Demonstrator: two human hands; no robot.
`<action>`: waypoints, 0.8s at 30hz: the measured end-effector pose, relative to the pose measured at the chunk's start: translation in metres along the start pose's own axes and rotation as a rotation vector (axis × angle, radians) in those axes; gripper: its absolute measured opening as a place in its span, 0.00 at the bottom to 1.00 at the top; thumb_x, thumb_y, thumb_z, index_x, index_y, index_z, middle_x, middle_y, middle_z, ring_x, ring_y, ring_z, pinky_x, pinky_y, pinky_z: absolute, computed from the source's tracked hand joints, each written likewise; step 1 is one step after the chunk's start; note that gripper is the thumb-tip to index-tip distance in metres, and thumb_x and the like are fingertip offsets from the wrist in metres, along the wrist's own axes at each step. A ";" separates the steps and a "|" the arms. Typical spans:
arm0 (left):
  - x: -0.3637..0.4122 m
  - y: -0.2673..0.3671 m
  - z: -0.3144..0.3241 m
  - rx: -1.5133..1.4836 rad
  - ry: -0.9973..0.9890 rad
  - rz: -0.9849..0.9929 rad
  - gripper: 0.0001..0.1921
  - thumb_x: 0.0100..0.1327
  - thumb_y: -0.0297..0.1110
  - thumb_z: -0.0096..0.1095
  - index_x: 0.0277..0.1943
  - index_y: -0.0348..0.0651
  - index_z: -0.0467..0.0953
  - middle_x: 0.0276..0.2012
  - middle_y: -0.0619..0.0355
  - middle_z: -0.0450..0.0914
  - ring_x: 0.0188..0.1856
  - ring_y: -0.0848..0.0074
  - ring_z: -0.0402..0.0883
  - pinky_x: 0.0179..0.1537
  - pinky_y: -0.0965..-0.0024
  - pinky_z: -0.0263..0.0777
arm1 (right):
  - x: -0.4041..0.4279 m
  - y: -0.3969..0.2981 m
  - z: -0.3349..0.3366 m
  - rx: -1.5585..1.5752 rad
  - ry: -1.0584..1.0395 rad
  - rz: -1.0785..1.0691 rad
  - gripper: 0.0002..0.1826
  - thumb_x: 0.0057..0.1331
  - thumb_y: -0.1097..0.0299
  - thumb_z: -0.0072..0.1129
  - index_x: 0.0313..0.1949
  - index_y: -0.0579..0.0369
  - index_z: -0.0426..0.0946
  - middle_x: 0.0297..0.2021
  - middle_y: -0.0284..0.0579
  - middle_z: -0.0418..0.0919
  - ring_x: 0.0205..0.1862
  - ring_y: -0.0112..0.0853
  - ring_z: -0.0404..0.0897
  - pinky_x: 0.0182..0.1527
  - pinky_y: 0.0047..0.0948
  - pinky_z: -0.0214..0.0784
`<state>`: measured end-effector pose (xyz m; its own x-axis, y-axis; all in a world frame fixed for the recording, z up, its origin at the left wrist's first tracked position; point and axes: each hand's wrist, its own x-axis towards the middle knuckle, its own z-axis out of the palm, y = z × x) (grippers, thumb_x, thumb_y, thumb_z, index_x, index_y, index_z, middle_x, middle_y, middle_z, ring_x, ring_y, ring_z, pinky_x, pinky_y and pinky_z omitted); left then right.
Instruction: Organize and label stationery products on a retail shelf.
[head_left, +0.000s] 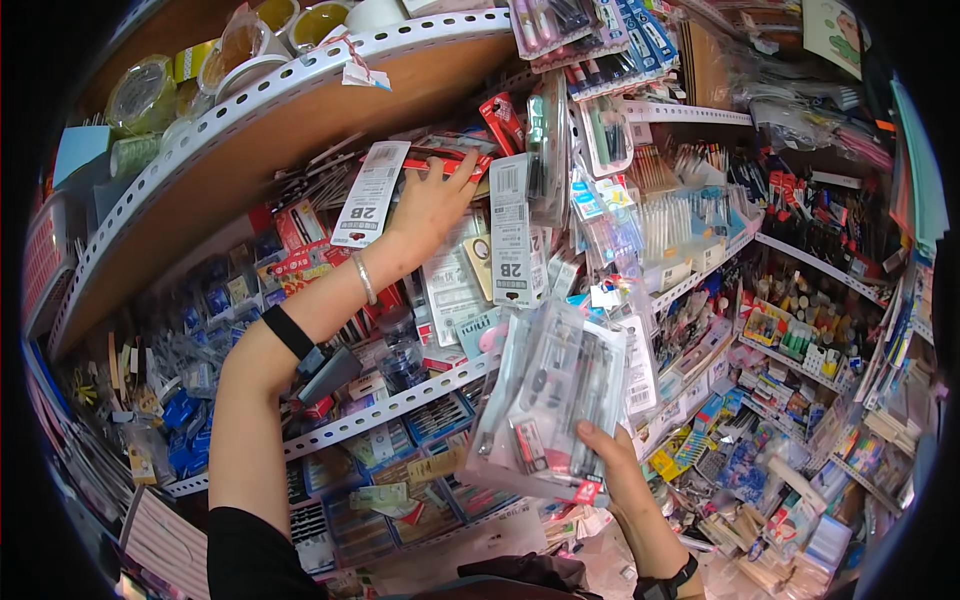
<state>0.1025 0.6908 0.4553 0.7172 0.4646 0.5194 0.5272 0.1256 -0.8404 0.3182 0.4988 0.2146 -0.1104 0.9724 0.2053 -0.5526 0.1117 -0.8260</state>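
Observation:
My left hand (431, 206) reaches onto the middle shelf, its fingers spread over a red-edged pack (450, 166); whether it grips the pack I cannot tell. Beside that hand stands a white blister card marked 2B (371, 195), and another 2B card (510, 232) is to its right. My right hand (619, 457) is shut on several clear plastic packs of stationery (555, 397), its thumb over their lower right edge. Pens or pencils and a small eraser-like block show through the plastic. A silver bangle and a black band are on my left arm.
A perforated white shelf edge (405, 405) runs below my left hand, another (300, 67) above it with tape rolls (142, 94). Blister packs (551, 142) hang at the upper centre. Crowded shelves of pens and brushes (675, 225) fill the right, with loose goods (750, 517) lower down.

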 end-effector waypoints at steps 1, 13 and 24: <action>-0.004 0.000 -0.003 0.007 -0.008 -0.006 0.31 0.49 0.27 0.64 0.60 0.45 0.69 0.71 0.53 0.54 0.56 0.56 0.71 0.48 0.58 0.74 | 0.004 -0.001 0.004 0.008 0.021 0.037 0.33 0.62 0.58 0.60 0.60 0.67 0.64 0.52 0.48 0.74 0.54 0.33 0.72 0.58 0.32 0.60; -0.063 -0.015 -0.061 -0.097 0.126 0.006 0.25 0.47 0.24 0.61 0.52 0.36 0.73 0.69 0.59 0.58 0.54 0.55 0.71 0.49 0.60 0.73 | 0.024 0.007 0.016 0.114 0.000 0.062 0.31 0.61 0.59 0.61 0.58 0.66 0.66 0.50 0.48 0.75 0.51 0.32 0.75 0.56 0.32 0.65; -0.135 -0.007 -0.123 -0.270 0.179 0.080 0.11 0.51 0.30 0.58 0.38 0.40 0.77 0.64 0.59 0.66 0.49 0.56 0.73 0.49 0.58 0.71 | 0.031 -0.002 0.009 0.106 0.087 0.032 0.30 0.61 0.61 0.63 0.58 0.63 0.67 0.51 0.45 0.74 0.51 0.31 0.75 0.56 0.30 0.66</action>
<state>0.0584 0.5194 0.4098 0.8172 0.2989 0.4927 0.5507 -0.1529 -0.8206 0.3085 0.5268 0.2276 -0.0603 0.9897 0.1297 -0.6346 0.0622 -0.7703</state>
